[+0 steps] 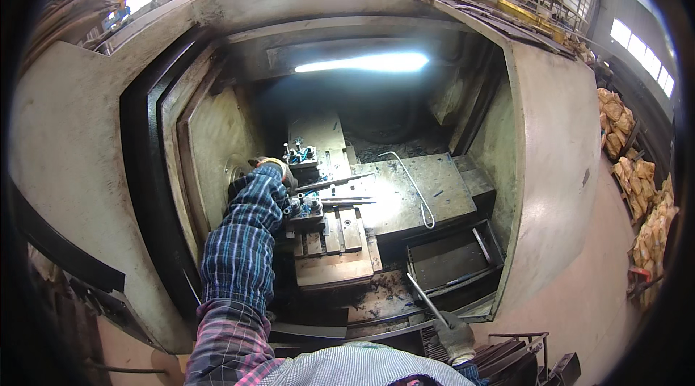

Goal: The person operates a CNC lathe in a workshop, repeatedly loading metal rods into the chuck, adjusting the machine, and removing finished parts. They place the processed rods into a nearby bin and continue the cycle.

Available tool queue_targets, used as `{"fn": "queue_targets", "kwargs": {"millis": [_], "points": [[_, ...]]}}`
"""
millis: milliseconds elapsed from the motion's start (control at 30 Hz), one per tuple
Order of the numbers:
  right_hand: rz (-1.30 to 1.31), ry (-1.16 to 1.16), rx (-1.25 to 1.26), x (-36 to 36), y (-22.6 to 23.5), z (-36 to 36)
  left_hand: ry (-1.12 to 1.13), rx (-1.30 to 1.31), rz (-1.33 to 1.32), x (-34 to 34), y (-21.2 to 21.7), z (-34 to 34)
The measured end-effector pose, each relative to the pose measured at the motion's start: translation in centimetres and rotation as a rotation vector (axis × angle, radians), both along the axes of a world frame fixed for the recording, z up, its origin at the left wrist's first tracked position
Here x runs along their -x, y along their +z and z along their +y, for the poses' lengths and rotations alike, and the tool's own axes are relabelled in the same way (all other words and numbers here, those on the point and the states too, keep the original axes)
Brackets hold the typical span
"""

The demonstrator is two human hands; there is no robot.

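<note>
My left arm, in a blue plaid sleeve, stretches into a machine enclosure. My gloved left hand [274,166] is beside the round fitting [235,171] on the left wall; its fingers are mostly hidden, and I cannot tell if they hold anything. Close to that hand stand a rear tool holder [301,157] and a front tool holder [305,207], both with bolts and blue chips. Dark slim bars [334,183] lie to the right of them. At the lower right, outside the opening, my right hand [456,340] in a grey glove is closed round a thin metal rod [426,296], which points up and left.
A long hooked rod [413,187] lies on the lit metal plate [449,187]. In front of it sits a dark tray [449,259]. The enclosure's right panel [554,154] borders the opening. Wrapped bundles [637,183] stand on the floor beyond, and a metal rack [517,357] is near my right hand.
</note>
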State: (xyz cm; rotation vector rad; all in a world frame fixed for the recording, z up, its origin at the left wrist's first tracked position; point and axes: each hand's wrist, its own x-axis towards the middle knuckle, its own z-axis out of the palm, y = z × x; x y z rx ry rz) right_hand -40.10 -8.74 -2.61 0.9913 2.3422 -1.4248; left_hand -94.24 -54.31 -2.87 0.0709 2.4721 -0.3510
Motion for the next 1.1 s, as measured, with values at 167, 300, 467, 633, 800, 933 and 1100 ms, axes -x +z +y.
{"fn": "queue_targets", "kwargs": {"millis": [167, 300, 467, 633, 800, 933, 1100], "points": [[0.045, 0.002, 0.083, 1.4, 0.9, -0.8, -0.066, 0.149, 0.083, 0.6, -1.6, -3.7], [0.220, -0.017, 0.329, 1.7, 0.9, -1.1, -0.091, 0.413, 0.008, -1.1, -4.5, -6.4], [0.290, 0.003, 0.142, -1.3, -1.4, 0.0, -0.267, 0.059, -0.069, -2.3, 2.0, 10.3], [0.450, -0.072, 0.224, -1.3, -3.6, -0.9, -0.532, -0.077, 0.094, -3.6, 0.5, 16.4], [0.463, -0.084, 0.078, -0.1, -3.2, -1.1, -0.421, -0.244, 0.266, -7.2, -0.9, 25.6], [0.607, -0.026, 0.134, 1.8, -5.5, 0.1, -0.313, -0.548, 0.394, -9.9, 1.9, 23.9], [0.623, -0.002, 0.240, 6.4, -3.1, -1.4, -0.391, -1.135, 0.864, -20.9, 10.6, 24.0]]}}
